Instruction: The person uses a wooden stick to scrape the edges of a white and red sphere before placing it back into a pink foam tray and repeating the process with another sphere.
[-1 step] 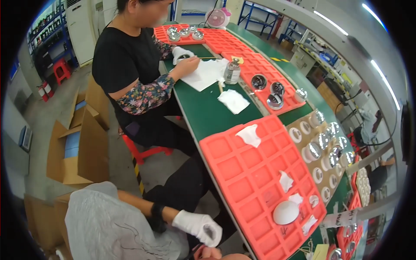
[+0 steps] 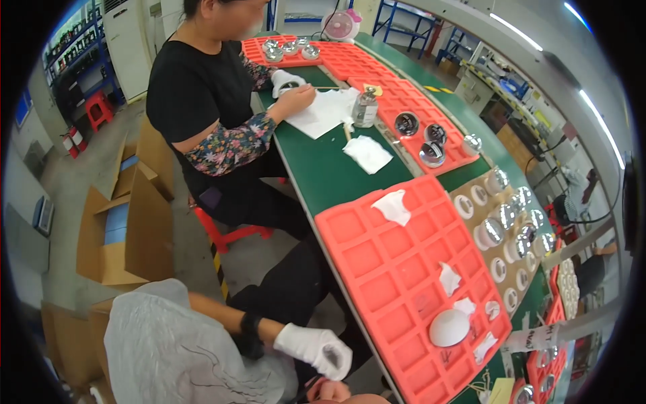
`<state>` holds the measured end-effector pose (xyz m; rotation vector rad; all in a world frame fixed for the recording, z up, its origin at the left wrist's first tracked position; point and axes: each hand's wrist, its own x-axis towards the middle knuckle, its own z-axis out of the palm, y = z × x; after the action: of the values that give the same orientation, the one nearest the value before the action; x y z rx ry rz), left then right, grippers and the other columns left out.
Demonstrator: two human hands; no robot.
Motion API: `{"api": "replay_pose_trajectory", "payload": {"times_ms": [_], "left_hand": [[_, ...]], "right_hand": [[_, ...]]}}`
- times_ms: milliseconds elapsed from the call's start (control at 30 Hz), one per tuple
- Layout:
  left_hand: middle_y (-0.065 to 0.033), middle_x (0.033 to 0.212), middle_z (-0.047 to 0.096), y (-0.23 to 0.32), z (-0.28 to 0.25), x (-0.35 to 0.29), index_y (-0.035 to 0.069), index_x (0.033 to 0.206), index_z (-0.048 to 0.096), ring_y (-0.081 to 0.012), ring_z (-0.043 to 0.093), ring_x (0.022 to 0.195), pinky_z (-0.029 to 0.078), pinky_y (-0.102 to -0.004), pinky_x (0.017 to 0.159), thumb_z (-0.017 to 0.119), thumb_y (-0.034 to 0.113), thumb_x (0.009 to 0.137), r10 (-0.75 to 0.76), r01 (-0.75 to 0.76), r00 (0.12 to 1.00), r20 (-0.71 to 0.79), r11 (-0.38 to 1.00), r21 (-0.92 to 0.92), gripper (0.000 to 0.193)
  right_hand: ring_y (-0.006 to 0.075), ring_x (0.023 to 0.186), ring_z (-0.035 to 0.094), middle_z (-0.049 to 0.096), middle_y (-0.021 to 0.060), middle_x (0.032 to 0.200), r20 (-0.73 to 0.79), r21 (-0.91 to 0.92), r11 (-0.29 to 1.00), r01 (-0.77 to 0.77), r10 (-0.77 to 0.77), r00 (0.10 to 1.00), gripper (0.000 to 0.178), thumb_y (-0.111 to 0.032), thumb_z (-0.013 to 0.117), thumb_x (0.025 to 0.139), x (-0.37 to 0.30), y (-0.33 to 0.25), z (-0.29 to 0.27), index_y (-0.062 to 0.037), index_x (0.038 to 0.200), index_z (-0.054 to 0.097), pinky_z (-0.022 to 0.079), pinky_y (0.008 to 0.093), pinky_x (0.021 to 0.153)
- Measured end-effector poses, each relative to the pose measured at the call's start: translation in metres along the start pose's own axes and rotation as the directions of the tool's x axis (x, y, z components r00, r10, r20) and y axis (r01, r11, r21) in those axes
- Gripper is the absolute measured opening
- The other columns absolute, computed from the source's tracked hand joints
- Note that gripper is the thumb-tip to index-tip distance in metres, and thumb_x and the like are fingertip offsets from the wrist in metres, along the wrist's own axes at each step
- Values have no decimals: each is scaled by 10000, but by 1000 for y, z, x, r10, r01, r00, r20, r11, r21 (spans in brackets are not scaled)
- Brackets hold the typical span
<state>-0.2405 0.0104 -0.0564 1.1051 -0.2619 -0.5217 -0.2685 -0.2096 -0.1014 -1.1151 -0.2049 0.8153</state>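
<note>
Down near the lower edge, the white-gloved left hand (image 2: 313, 345) is curled around a dark, shiny round piece (image 2: 333, 355), perhaps a glass lens, though too little of it shows to be sure. Just below it sits the bare right hand (image 2: 330, 390), partly cut off by the frame, so I cannot tell how its fingers are set. To the right of both hands, a red compartment tray (image 2: 377, 277) lies on the green surface (image 2: 316, 168), bearing a white dome (image 2: 449, 328) and several white scraps (image 2: 449, 279). Beyond that tray, farther right of the hands, silvery globes (image 2: 492, 232) stand on a brown board (image 2: 481, 213). Well ahead of the hands, a seated co-worker (image 2: 185, 87) bends over a white sheet (image 2: 316, 121) beside a clear bottle (image 2: 365, 111).
</note>
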Motion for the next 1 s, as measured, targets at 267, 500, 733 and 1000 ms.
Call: {"api": "replay_pose_trajectory", "payload": {"times_ms": [267,500,733,1000], "left_hand": [[-37,974,651,15,17,15,11,922,689,-116,620,931,491,-269,847,739,108,932,162,-173,978,-132,982,-72,109],[-56,986,641,5,15,13,10,906,675,-147,618,938,491,-288,839,742,94,920,215,-219,975,-59,972,-80,109],[-73,989,648,6,11,25,8,908,682,-165,623,935,498,-300,830,769,75,891,217,-220,975,-42,971,-93,111],[-106,942,676,23,10,18,18,868,701,-227,658,879,522,-340,776,837,74,824,430,-401,897,-98,888,225,154]], "right_hand": [[49,440,340,447,-31,527,-14,141,987,77,-76,997,420,-288,415,1111,-6,-7,-1,29,942,632,241,222,447],[57,417,330,437,-33,501,46,289,954,84,-101,994,487,-336,384,1115,-12,14,-3,26,915,641,231,233,422],[151,402,465,528,30,521,192,756,654,7,-232,954,418,-325,493,1075,15,-36,25,-8,847,643,350,294,403],[57,266,238,360,-95,408,441,893,165,-418,-144,886,462,-312,396,1091,7,-33,29,-82,704,498,155,240,311]]}}
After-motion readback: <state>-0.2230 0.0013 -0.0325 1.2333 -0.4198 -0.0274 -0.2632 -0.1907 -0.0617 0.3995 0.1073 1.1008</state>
